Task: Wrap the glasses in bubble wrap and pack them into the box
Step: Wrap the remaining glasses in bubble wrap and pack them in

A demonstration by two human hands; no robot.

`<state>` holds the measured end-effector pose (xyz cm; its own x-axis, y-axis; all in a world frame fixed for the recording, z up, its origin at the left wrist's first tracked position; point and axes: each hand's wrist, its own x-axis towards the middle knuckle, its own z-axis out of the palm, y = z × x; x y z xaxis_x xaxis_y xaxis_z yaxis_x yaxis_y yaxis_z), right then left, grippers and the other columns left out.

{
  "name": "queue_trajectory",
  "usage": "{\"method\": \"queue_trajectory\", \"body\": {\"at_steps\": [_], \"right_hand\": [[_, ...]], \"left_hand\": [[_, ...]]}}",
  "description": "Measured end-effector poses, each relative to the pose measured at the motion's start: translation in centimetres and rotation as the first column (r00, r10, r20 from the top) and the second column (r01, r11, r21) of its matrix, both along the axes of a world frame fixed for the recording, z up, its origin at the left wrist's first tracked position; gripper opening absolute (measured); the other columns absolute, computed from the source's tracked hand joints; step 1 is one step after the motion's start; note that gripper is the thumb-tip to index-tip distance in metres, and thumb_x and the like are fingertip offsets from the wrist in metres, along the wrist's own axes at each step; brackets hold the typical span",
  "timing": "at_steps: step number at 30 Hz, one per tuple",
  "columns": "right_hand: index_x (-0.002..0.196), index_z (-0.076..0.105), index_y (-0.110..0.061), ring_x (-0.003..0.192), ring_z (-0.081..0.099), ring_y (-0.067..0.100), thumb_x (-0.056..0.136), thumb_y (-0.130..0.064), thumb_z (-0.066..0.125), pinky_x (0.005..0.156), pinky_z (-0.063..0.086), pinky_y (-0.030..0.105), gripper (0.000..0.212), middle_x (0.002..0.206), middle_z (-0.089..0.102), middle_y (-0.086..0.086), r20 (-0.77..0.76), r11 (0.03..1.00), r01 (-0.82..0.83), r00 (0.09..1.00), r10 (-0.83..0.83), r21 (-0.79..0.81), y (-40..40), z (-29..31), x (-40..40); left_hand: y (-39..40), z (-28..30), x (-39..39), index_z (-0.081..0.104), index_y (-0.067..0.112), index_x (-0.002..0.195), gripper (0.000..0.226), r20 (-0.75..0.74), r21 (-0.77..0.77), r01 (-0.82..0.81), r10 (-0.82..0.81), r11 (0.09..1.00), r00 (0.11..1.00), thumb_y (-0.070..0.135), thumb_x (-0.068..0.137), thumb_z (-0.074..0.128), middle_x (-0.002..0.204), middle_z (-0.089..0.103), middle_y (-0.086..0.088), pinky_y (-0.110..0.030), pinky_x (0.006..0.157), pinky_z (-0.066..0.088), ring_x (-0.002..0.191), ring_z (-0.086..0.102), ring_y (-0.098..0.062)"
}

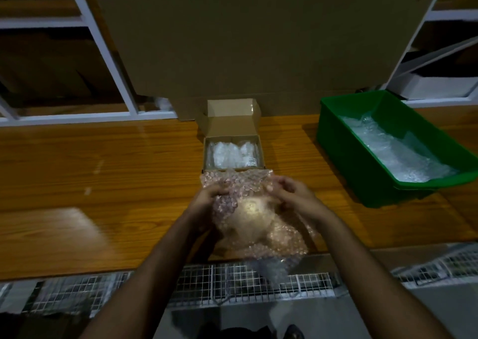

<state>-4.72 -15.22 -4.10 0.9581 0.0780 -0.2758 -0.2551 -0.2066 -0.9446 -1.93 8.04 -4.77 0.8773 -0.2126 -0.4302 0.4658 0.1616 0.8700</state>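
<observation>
A sheet of bubble wrap [254,225] lies bunched over the near edge of the wooden table, folded around a rounded shape that I take for a glass; the glass itself is hidden. My left hand [207,199] grips the wrap's left side and my right hand [289,192] grips its right side, fingers curled into the plastic. Just beyond stands a small open cardboard box [207,155] with its lid flipped back. Inside it lie wrapped bundles [231,155].
A green plastic bin [341,142] with more bubble wrap [398,155] stands at the right of the table [103,173]. A large cardboard sheet [245,41] leans upright behind the box. White shelving flanks it. A wire mesh rack [232,284] runs below the table's near edge.
</observation>
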Motion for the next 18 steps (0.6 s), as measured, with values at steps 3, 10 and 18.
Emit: {"method": "queue_trajectory", "body": {"at_steps": [3, 10, 18], "right_hand": [[0.117, 0.066, -0.017, 0.109, 0.068, 0.026, 0.086, -0.042, 0.064, 0.102, 0.050, 0.050, 0.040, 0.117, 0.071, 0.010, -0.155, 0.947, -0.031, 0.984, 0.085, 0.320, 0.6, -0.5, 1.3], [0.094, 0.075, -0.009, 0.080, 0.070, 0.022, 0.092, -0.021, 0.070, 0.068, 0.052, 0.037, 0.013, 0.086, 0.076, 0.010, 0.123, 0.999, 0.004, 0.992, -0.010, 0.052, 0.4, -1.0, 2.0], [0.101, 0.071, -0.031, 0.100, 0.066, 0.006, 0.094, -0.015, 0.067, 0.081, 0.058, 0.029, 0.018, 0.104, 0.070, -0.009, 0.303, 0.995, 0.087, 0.948, -0.100, 0.055, -0.3, 0.2, 2.5]], "left_hand": [[-0.2, 1.0, 0.9, 0.063, 0.006, 0.111, 0.024, -0.004, -0.011, 0.065, -0.065, 0.998, 0.998, 0.003, 0.096, 0.045, 0.111, 0.070, -0.020, -0.038, 0.077, 0.056, 0.093, 0.071, -0.029], [0.4, 1.7, 2.7, 0.066, 0.008, 0.109, 0.017, 0.274, 0.075, -0.009, -0.012, 0.997, 0.962, 0.003, 0.098, 0.054, 0.108, 0.071, -0.009, -0.031, 0.085, 0.057, 0.100, 0.067, -0.022], [0.5, 1.7, 3.0, 0.073, 0.006, 0.108, 0.017, 0.483, 0.229, -0.116, -0.009, 0.967, 0.876, 0.007, 0.093, 0.065, 0.108, 0.075, -0.003, -0.028, 0.083, 0.058, 0.101, 0.071, -0.015]]}}
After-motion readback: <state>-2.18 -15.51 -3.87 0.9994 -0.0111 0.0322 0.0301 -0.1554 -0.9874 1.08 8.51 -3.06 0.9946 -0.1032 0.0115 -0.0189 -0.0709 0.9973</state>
